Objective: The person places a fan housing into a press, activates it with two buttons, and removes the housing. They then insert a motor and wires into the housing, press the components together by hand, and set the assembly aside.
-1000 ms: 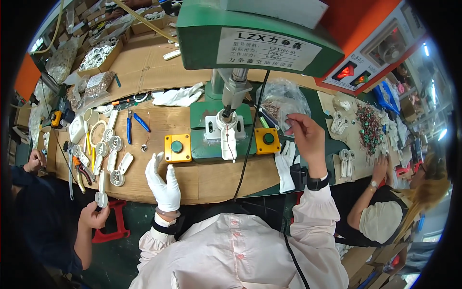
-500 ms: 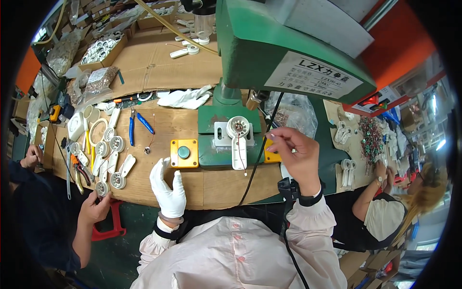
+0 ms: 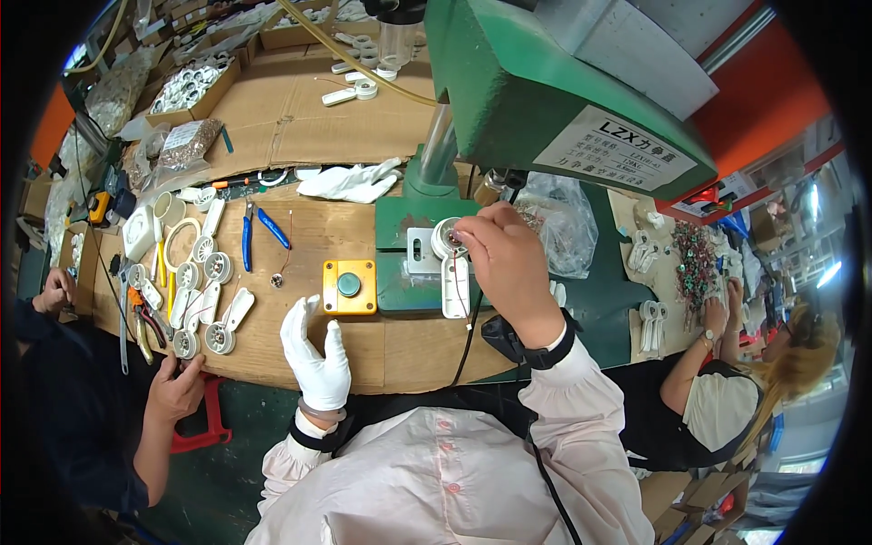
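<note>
A white round-headed plastic housing with a handle [image 3: 456, 295] lies on the slotted metal plate [image 3: 419, 251] of the green press [image 3: 509, 77], its handle toward me. My bare right hand [image 3: 509, 268] reaches over the round head, fingertips pinched together at its inside; what they hold, if anything, is hidden. A thin red wire runs down the handle. My left hand [image 3: 318, 357], in a white glove, is open and holds nothing. It hovers at the table's near side, beside a yellow box with a green button [image 3: 349, 285].
Blue-handled pliers [image 3: 247, 238] and a small wired part [image 3: 277, 280] lie left of the press. Several white housings [image 3: 219, 338] are farther left, by a co-worker's hand [image 3: 175, 389]. A white glove [image 3: 350, 183] lies behind. Another person [image 3: 708, 363] works at right.
My right hand has moved left from beside the press onto the housing's round head. My gloved left hand has barely moved. The view has shifted slightly.
</note>
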`<state>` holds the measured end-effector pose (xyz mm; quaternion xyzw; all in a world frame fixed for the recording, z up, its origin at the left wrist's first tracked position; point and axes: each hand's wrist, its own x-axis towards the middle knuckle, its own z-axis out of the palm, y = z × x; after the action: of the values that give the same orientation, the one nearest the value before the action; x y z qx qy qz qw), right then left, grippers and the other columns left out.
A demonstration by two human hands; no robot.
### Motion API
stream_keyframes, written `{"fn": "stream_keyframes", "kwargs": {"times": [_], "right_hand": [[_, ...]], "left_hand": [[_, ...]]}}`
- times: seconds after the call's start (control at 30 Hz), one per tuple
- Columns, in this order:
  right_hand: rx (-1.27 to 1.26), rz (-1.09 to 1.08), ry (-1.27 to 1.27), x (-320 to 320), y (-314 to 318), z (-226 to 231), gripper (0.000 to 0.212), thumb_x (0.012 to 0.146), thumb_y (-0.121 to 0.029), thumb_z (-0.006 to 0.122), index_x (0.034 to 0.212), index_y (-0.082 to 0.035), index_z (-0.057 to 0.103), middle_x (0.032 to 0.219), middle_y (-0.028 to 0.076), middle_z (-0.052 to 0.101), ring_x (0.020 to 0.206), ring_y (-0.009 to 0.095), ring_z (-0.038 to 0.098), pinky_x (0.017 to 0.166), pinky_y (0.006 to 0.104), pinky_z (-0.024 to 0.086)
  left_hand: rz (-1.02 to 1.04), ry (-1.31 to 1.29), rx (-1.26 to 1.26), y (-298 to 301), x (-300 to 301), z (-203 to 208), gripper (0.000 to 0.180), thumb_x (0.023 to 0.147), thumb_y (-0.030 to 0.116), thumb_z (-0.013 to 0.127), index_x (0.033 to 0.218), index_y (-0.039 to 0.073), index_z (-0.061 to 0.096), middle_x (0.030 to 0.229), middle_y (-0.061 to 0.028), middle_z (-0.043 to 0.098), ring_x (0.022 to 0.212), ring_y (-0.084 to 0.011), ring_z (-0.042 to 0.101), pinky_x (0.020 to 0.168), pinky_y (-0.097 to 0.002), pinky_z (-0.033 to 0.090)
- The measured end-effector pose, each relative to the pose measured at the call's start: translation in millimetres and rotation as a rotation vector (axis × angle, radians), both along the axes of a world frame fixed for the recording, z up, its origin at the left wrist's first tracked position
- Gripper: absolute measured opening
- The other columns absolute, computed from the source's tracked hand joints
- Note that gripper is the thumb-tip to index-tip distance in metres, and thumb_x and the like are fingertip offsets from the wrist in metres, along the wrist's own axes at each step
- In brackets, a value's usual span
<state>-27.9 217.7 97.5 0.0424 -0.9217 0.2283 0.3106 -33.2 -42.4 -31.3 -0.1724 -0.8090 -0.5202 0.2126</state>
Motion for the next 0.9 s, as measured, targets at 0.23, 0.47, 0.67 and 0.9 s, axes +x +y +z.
{"fn": "stream_keyframes", "kwargs": {"times": [0.23, 0.47, 0.67, 0.9], "right_hand": [[0.099, -0.01, -0.033, 3, -3, 2, 0.015, 0.08, -0.002, 0.07, 0.095, -0.005, 0.069, 0.082, 0.011, 0.06, 0.075, 0.029, 0.061, 0.064, 0.0375, 0.049], [-0.01, 0.018, 0.107, 27, 0, 8, 0.025, 0.084, 0.003, 0.064, 0.108, -0.004, 0.068, 0.095, 0.013, 0.066, 0.081, 0.029, 0.063, 0.065, 0.035, 0.051], [-0.085, -0.201, 0.029, 87, 25, -31, 0.038, 0.084, 0.005, 0.061, 0.122, -0.001, 0.061, 0.104, 0.013, 0.068, 0.093, 0.03, 0.063, 0.074, 0.0357, 0.053], [0.114, -0.266, -0.014, 101, 26, -63, 0.044, 0.081, 0.0, 0.067, 0.124, -0.001, 0.058, 0.107, 0.014, 0.067, 0.102, 0.034, 0.059, 0.087, 0.0406, 0.049]], "left_hand": [[0.01, 0.013, 0.014, 0, -1, -1, 0.047, 0.09, 0.001, 0.063, 0.134, -0.002, 0.045, 0.128, -0.0168, 0.054, 0.119, -0.0305, 0.053, 0.104, -0.0401, 0.041], [0.022, 0.0, 0.054, 0, -1, -4, 0.05, 0.09, 0.003, 0.064, 0.135, -0.001, 0.044, 0.13, -0.0165, 0.055, 0.12, -0.0318, 0.052, 0.105, -0.0417, 0.04], [-0.011, 0.172, -0.224, 8, -6, 35, 0.057, 0.085, 0.009, 0.071, 0.135, -0.001, 0.046, 0.13, -0.0171, 0.055, 0.12, -0.0365, 0.051, 0.105, -0.0446, 0.038], [-0.105, 0.204, -0.417, 14, -15, 44, 0.06, 0.08, 0.017, 0.077, 0.132, 0.002, 0.051, 0.124, -0.0166, 0.059, 0.117, -0.0392, 0.051, 0.1, -0.0459, 0.04]]}}
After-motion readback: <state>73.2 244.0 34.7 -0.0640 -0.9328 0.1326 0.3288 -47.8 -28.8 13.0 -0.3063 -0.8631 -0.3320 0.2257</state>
